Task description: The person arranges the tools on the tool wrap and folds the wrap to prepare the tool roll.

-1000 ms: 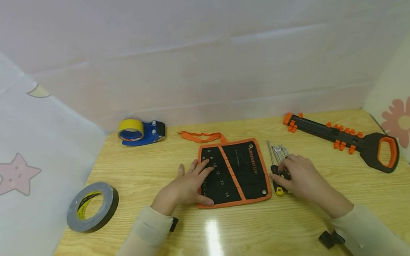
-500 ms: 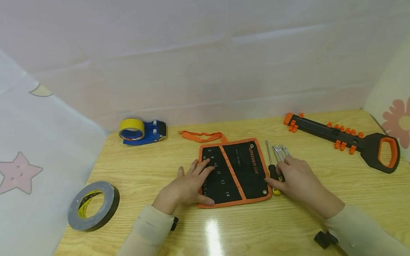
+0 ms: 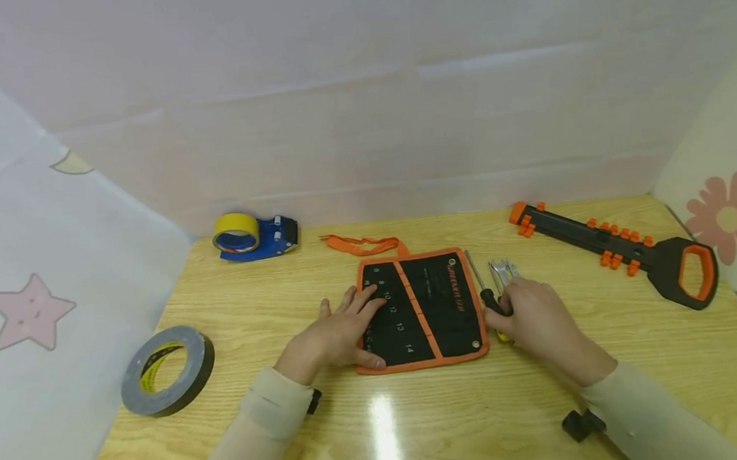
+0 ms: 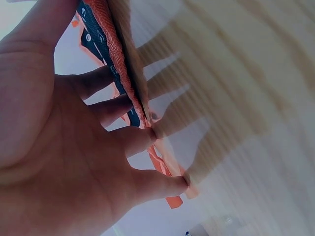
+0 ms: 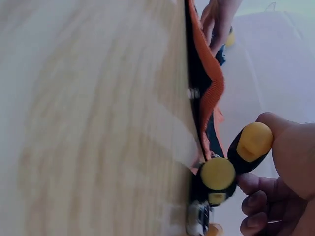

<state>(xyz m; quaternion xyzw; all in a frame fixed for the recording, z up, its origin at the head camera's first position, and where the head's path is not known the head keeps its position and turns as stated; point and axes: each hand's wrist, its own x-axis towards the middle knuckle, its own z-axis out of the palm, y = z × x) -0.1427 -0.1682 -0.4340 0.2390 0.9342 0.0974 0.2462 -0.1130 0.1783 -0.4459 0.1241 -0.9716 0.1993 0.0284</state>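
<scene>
easily, the screwdriver point(image 3: 489, 298), pinched in the right grip point(image 3: 536, 316) at the right edge of the pouch point(image 3: 438, 304), could snag the orange trim point(image 3: 475, 290) or knock the second handle point(image 5: 218, 173); the left grip point(image 3: 340, 333), fingers spread on the pouch, might let it slide if pressing lightly.

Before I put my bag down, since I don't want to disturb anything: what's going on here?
A person is handling tools at a table. Their left hand rests over the left edge of a pouch, and their right hand holds a screwdriver by its handle, just right of the pouch. A second screwdriver and some wrenches are close by, outside the pouch.
</scene>
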